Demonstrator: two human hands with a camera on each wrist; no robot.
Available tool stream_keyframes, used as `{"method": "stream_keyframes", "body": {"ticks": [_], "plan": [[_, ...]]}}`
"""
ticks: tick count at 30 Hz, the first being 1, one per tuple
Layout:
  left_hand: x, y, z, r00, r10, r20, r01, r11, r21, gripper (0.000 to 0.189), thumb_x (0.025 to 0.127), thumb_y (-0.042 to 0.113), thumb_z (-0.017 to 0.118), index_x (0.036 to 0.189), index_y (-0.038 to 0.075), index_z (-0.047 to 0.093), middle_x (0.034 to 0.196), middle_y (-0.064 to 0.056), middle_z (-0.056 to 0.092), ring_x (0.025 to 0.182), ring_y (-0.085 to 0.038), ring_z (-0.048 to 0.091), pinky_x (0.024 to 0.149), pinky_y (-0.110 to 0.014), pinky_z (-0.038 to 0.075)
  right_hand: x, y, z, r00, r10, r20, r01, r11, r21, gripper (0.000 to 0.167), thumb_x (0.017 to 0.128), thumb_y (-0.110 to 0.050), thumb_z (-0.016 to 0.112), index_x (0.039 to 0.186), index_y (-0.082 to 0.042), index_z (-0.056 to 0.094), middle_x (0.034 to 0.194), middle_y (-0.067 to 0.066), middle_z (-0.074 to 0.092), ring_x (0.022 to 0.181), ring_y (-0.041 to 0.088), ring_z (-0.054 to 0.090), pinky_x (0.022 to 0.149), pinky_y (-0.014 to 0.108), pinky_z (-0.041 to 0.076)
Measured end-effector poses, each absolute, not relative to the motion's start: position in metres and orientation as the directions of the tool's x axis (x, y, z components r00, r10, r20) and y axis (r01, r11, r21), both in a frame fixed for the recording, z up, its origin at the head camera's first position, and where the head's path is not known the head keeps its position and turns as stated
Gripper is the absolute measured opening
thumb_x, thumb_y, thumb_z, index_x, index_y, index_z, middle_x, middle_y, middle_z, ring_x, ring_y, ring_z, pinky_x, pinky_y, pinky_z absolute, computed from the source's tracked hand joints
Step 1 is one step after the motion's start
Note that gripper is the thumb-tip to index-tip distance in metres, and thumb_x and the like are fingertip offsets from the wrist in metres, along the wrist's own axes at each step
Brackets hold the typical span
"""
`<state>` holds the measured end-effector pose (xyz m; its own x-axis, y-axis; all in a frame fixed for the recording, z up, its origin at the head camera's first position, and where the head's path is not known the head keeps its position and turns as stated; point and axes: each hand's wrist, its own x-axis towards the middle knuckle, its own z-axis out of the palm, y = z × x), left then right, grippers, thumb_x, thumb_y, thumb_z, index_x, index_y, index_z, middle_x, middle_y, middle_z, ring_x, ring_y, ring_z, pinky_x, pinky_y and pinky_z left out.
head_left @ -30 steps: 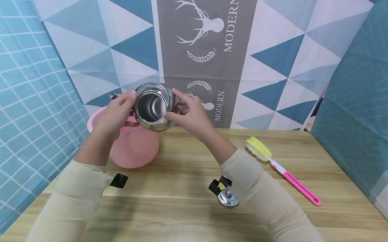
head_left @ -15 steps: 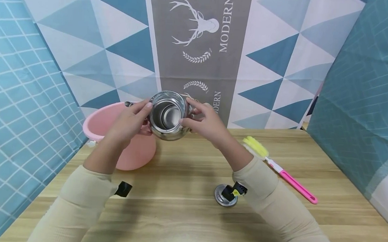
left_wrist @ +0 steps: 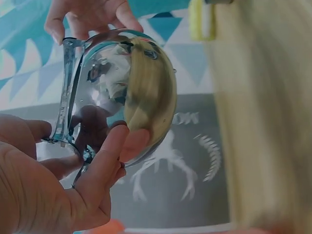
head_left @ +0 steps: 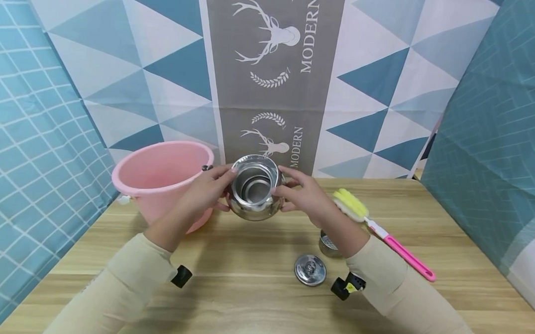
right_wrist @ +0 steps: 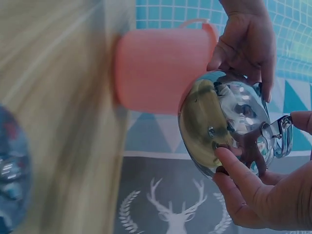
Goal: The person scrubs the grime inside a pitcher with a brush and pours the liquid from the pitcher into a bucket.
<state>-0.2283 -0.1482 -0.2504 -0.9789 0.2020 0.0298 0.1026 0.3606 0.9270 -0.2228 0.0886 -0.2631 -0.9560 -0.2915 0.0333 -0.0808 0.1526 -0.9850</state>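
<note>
A shiny stainless steel teapot (head_left: 254, 212) is held up above the table, its uncovered round mouth tilted toward the head camera. My left hand (head_left: 205, 190) grips its left side, where a short spout tip (head_left: 207, 168) shows. On the opposite side my right hand (head_left: 310, 198) holds it, thumb at the rim and fingers curled behind. The right wrist view shows the round belly of the teapot (right_wrist: 222, 122) and a small metal bracket (right_wrist: 282, 135) by the fingers. Below, a round metal lid (head_left: 310, 270) with a knob lies on the table.
A pink bucket (head_left: 151, 209) stands at the table's back left. Partly behind the right forearm is a small metal strainer cup (head_left: 328, 247). A bottle brush (head_left: 398, 248) with yellow and white sponge and pink handle lies at the right. Patterned cloth (head_left: 370, 67) hangs behind.
Both hands have carried the teapot right and lower, away from the bucket. Its mouth has turned more upward. The lid and strainer cup have come out from behind the right arm.
</note>
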Motion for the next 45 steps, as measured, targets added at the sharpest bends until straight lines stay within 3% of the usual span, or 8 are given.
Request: {"method": "stream_keyframes", "body": {"ticks": [5,14,19,25,38,45], "plan": [[-0.231,-0.136,-0.269,-0.974,0.225,0.022,0.096,0.322,0.942,0.046,0.104,0.034,0.046,0.139,0.006,0.05,0.087,-0.012,0.05,0.076,-0.018,0.051,0.065,-0.043,0.059,-0.222,0.101,-0.278,-0.956,-0.295,0.005,-0.054,0.158,-0.986,0.068,0.091,-0.014,0.065,0.152,-0.013,0.034,0.131,0.026,0.041,0.099,0.032,0.062,0.081,0.041,0.056],[-0.237,-0.121,-0.284,-0.981,0.189,-0.044,0.019,0.318,0.948,0.049,0.103,0.035,0.048,0.142,0.006,0.048,0.087,-0.012,0.05,0.071,-0.017,0.049,0.062,-0.046,0.058,-0.223,0.11,-0.296,-0.959,-0.283,-0.028,-0.013,0.142,-0.99,0.067,0.092,-0.017,0.06,0.152,-0.011,0.032,0.135,0.027,0.042,0.096,0.032,0.061,0.082,0.043,0.056],[-0.24,-0.116,-0.295,-0.981,0.17,-0.092,-0.037,0.303,0.952,0.051,0.101,0.037,0.051,0.143,0.008,0.049,0.095,-0.014,0.052,0.071,-0.016,0.049,0.066,-0.049,0.058,-0.225,0.113,-0.304,-0.959,-0.277,-0.062,0.021,0.148,-0.989,0.067,0.093,-0.018,0.058,0.153,-0.008,0.03,0.132,0.026,0.05,0.093,0.031,0.063,0.08,0.043,0.056],[-0.244,-0.111,-0.307,-0.977,0.17,-0.129,-0.079,0.27,0.959,0.051,0.1,0.038,0.053,0.142,0.008,0.049,0.086,-0.01,0.049,0.072,-0.016,0.046,0.07,-0.051,0.057,-0.229,0.118,-0.316,-0.95,-0.302,-0.081,0.038,0.145,-0.989,0.066,0.094,-0.02,0.053,0.153,-0.004,0.027,0.13,0.028,0.051,0.091,0.031,0.062,0.084,0.049,0.054],[-0.253,-0.098,-0.334,-0.981,0.126,-0.145,-0.112,0.236,0.965,0.053,0.096,0.042,0.058,0.139,0.012,0.053,0.111,-0.016,0.056,0.084,-0.023,0.05,0.063,-0.041,0.058,-0.241,0.125,-0.332,-0.959,-0.257,-0.119,0.058,0.234,-0.971,0.065,0.092,-0.022,0.05,0.15,-0.001,0.032,0.133,0.028,0.047,0.091,0.034,0.06,0.078,0.044,0.057],[-0.258,-0.094,-0.341,-0.981,0.142,-0.129,-0.095,0.222,0.97,0.056,0.097,0.042,0.057,0.141,0.008,0.05,0.114,-0.02,0.055,0.084,-0.025,0.05,0.062,-0.041,0.058,-0.248,0.128,-0.334,-0.96,-0.245,-0.137,0.069,0.267,-0.961,0.064,0.091,-0.024,0.05,0.15,-0.002,0.035,0.13,0.026,0.05,0.087,0.032,0.06,0.078,0.046,0.056]]}}
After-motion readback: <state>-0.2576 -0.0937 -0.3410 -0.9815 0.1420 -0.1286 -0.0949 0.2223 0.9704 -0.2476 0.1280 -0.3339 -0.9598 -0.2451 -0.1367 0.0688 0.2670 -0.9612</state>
